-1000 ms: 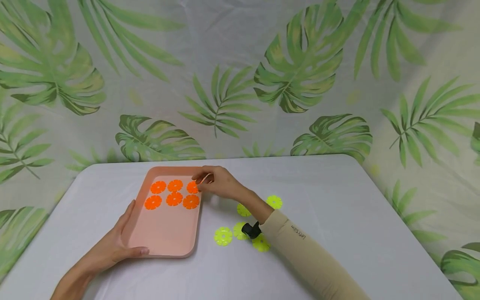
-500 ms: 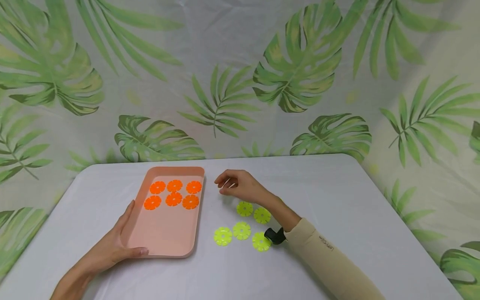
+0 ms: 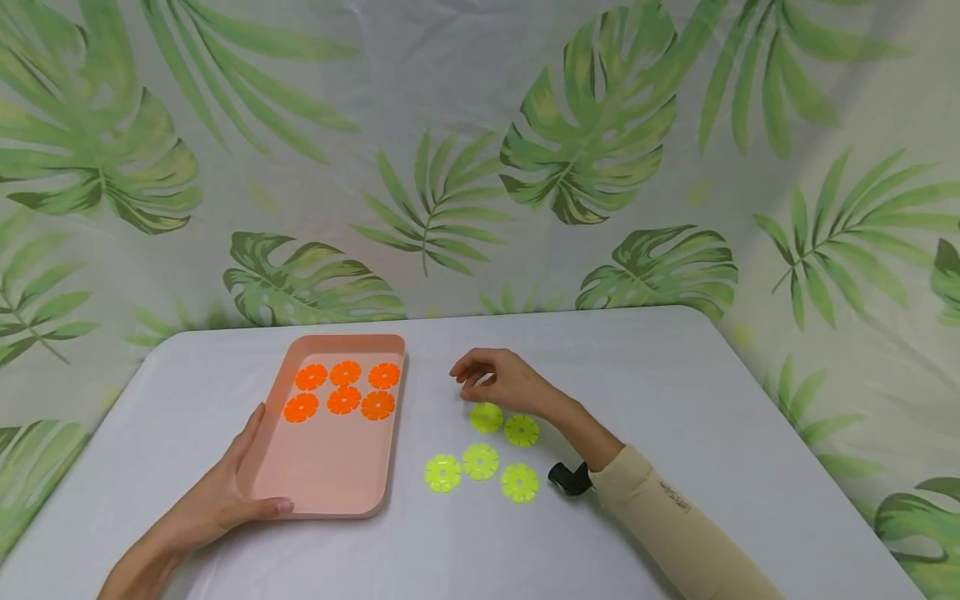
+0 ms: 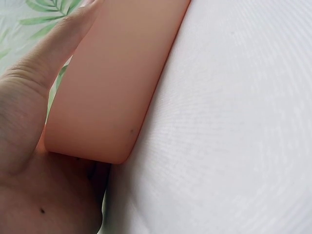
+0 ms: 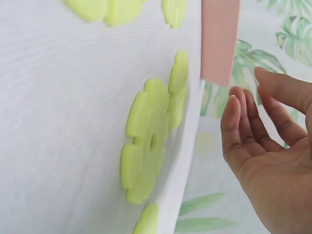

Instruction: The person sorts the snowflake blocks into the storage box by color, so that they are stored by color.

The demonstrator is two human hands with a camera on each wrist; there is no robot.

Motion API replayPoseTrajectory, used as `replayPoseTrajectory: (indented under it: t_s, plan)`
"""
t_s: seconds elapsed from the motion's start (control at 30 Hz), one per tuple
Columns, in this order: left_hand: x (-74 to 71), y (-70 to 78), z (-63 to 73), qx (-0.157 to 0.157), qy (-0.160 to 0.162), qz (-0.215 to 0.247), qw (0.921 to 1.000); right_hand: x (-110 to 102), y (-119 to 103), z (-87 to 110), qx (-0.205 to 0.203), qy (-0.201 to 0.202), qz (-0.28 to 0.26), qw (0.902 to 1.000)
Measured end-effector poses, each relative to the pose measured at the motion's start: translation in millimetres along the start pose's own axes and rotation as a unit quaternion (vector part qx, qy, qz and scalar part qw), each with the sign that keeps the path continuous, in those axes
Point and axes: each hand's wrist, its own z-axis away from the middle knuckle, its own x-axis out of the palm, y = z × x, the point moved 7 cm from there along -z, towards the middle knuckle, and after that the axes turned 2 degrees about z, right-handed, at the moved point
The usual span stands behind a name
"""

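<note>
- Holding the near left corner of the pink tray [image 3: 322,475] is my left hand [image 3: 213,500]. My thumb lies along the near edge, and my fingers go up the left side.
- My right hand [image 3: 506,379] is up over the table [image 3: 645,358], to the right of the tray. Its fingers are loosely bent, with a small gap between them and my thumb, and it holds nothing.
- The tray sits flat on the white table, on the left part of it. From my left wrist I see its smooth side wall, close up.
- Six orange discs [image 3: 339,406] lie flat in the far half of the tray, in two rows of three.
- Five yellow discs [image 3: 474,455] lie on the table to the right of the tray. Two are farther from me and three are nearer.
- My right hand is near the far pair. Up close, one of these discs shows a hole in the middle and notches round its rim.
- My right sleeve [image 3: 675,533] is beige with small dark writing. A black thing [image 3: 567,479] pokes out by its cuff.
- Behind the table hangs a pale cloth [image 3: 450,75] with big green leaves on it.
</note>
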Motion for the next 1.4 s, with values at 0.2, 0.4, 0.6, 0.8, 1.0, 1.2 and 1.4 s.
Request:
replayPoseTrajectory:
  t_s: [0.2, 0.4, 0.6, 0.8, 1.0, 1.2, 1.4]
  plan:
    - [0.5, 0.4, 0.5, 0.002, -0.001, -0.001, 1.0000, -3.2, 7.3, 8.8, 0.013, -0.009, 0.004, 0.9999]
    - [0.4, 0.6, 0.8, 0.006, 0.005, -0.006, 0.9999, -5.1, 16.3, 14.1, 0.017, -0.020, 0.017, 0.9995]
    - [-0.1, 1.1, 1.9, 0.009, 0.006, -0.013, 0.9999, -5.7, 21.2, 17.4, 0.029, -0.028, 0.020, 0.9990]
    - [-0.1, 0.5, 2.3, -0.001, 0.005, -0.026, 0.9997, -4.9, 24.4, 19.3, 0.054, -0.039, 0.031, 0.9973]
    - [-0.5, 2.4, 1.6, 0.007, 0.004, -0.009, 0.9999, -3.4, 25.6, 20.7, 0.068, -0.060, 0.056, 0.9943]
    - [0.7, 3.3, 1.2, 0.010, 0.004, -0.002, 0.9999, 1.4, 29.4, 20.4, 0.083, -0.084, 0.109, 0.9869]
    - [-0.1, 2.6, 1.3, 0.005, 0.007, -0.003, 1.0000, 2.8, 28.0, 17.9, 0.085, -0.087, 0.121, 0.9852]
